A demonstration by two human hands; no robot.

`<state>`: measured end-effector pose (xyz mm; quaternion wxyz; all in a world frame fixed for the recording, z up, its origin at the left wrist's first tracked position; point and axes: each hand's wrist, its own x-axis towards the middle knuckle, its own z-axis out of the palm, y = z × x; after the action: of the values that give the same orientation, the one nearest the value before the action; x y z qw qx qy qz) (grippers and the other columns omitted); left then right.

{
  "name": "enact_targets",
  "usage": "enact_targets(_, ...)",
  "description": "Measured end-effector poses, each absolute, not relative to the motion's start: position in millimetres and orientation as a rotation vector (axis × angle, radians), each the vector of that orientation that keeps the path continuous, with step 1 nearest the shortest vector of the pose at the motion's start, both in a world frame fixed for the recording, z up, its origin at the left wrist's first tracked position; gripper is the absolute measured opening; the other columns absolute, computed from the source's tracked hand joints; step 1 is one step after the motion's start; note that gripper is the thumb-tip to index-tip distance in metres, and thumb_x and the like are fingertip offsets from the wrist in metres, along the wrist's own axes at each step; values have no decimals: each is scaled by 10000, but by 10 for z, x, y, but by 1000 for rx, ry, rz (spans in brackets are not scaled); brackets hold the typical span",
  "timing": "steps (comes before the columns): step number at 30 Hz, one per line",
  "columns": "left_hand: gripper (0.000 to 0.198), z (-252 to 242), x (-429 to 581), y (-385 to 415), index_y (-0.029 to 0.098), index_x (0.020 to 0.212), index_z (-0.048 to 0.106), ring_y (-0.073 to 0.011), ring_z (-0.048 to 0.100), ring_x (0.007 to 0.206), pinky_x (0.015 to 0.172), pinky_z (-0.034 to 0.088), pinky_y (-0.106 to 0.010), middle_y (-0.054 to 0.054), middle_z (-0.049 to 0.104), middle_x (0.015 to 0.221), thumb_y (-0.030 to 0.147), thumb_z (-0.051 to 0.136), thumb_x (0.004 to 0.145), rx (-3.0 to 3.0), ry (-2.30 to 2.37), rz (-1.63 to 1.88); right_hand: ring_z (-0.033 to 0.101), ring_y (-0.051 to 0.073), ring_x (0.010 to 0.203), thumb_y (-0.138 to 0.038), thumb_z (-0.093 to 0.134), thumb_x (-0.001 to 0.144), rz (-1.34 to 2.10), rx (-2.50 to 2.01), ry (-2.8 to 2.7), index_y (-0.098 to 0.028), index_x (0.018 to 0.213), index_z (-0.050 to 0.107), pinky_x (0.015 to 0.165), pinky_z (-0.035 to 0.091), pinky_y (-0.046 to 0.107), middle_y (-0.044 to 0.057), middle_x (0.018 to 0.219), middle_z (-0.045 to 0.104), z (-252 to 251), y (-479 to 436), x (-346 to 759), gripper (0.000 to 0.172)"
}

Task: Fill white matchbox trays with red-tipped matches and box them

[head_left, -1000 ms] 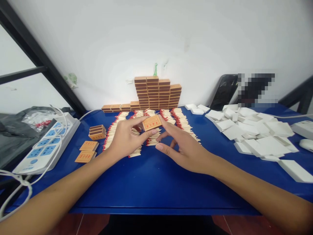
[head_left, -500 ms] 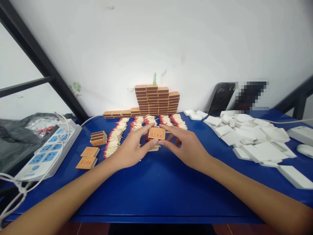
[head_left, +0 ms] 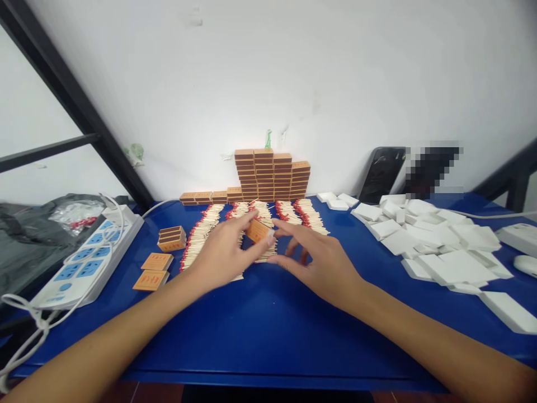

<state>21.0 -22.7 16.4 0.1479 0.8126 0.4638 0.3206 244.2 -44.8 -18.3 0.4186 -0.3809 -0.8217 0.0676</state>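
An orange matchbox (head_left: 257,230) with red lettering is tilted in the pinch of my left hand (head_left: 224,249), its right end dipping toward me. Beside that end is my right hand (head_left: 323,254), thumb and fingers spread apart with nothing visible between them. Whether a right fingertip still brushes the box, I cannot tell. Behind and below both hands lie rows of red-tipped matches (head_left: 201,238), partly covered by my fingers. At the wall stands a stack of closed matchboxes (head_left: 265,173), with a low row (head_left: 204,197) to its left.
Left on the blue table (head_left: 268,330) are flat orange sleeves (head_left: 151,280), a small bundle of boxes (head_left: 171,239) and a corded power strip (head_left: 90,260). White trays (head_left: 440,235) are heaped at right, a few more (head_left: 337,200) nearer the wall. A black phone (head_left: 382,174) leans there.
The matchbox has gone from level between both hands to tilted in my left hand. My right hand has loosened and its fingers have spread. The view has shifted slightly.
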Motion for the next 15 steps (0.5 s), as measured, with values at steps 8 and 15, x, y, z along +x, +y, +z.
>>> enact_targets(8, 709, 764, -873, 820, 149, 1141, 692, -390, 685, 1087, 850, 506, -427, -190, 764, 1177, 764, 708, 787, 2200, 2319, 621, 689, 149, 666, -280, 597, 1017, 126, -1029, -2048, -197, 1204, 671, 587, 554, 296, 84, 1091, 772, -117, -372, 2497, 218)
enact_targets(15, 774, 545, -1231, 1242, 116, 956, 783, -409, 685, 996, 791, 476, -426, -223, 763, 979, 847, 648, 741, 2052, 2508, 274, 673, 148, 654, -258, 592, 1014, 126, -1056, -2099, -206, 1070, 712, 630, 528, 301, 57, 1004, 778, -137, -315, 2519, 141)
